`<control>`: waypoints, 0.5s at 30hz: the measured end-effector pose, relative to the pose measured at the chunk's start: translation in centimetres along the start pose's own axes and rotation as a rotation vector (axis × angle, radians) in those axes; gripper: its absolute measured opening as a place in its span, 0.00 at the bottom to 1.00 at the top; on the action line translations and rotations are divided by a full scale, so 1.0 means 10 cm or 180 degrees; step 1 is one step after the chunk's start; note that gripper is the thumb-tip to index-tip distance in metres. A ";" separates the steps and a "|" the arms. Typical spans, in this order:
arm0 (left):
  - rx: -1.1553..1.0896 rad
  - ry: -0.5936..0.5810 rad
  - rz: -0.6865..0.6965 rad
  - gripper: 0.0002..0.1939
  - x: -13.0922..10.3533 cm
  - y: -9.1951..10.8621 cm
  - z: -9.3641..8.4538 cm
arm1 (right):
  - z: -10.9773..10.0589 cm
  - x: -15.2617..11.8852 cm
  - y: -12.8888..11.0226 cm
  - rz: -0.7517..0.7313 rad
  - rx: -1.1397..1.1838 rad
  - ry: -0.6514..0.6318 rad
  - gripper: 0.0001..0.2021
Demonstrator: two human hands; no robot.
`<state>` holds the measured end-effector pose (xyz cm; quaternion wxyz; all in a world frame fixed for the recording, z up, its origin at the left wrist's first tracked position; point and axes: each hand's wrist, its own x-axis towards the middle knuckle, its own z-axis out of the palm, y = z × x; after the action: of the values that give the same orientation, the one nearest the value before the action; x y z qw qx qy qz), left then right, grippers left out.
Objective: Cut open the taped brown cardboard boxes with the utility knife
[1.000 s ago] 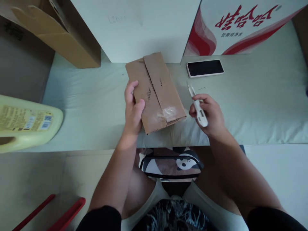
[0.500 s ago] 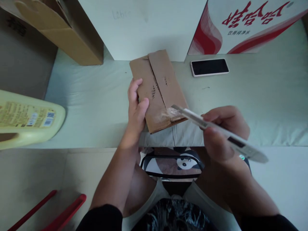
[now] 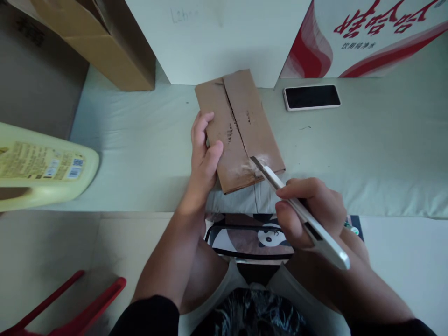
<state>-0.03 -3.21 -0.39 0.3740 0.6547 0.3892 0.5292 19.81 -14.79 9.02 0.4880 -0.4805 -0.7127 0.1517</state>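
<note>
A small flat cardboard box lies tilted near the front edge of the pale green covered surface. Its top has a lengthwise seam, with clear crinkled tape at the near end. My left hand grips the box's left side, thumb on top and fingers along the edge. In my right hand is a white utility knife, closed between thumb and fingers. Its blade is out, and the tip is over the tape at the near end of the seam; whether it touches, I cannot tell.
Behind the box stand a white carton, a red-and-white carton and a brown carton. A phone lies to the right. At left is a pale yellow jug; red bars show below it.
My right hand has turned the knife steeper, bringing its handle end nearer to me and to the left. The left hand keeps its hold on the box. The view has shifted slightly.
</note>
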 end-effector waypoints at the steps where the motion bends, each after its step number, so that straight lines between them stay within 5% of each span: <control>1: -0.0001 0.0014 0.0004 0.31 0.00 0.00 0.00 | 0.00 0.00 0.01 0.0046 0.0085 0.0006 0.05; 15: 0.0038 0.0047 0.0053 0.33 -0.01 -0.01 0.00 | 0.02 0.03 -0.02 0.0035 -0.0081 0.0003 0.03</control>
<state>-0.05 -3.26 -0.49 0.3628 0.6562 0.3897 0.5348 19.49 -14.57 9.29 0.4814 -0.4907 -0.7117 0.1450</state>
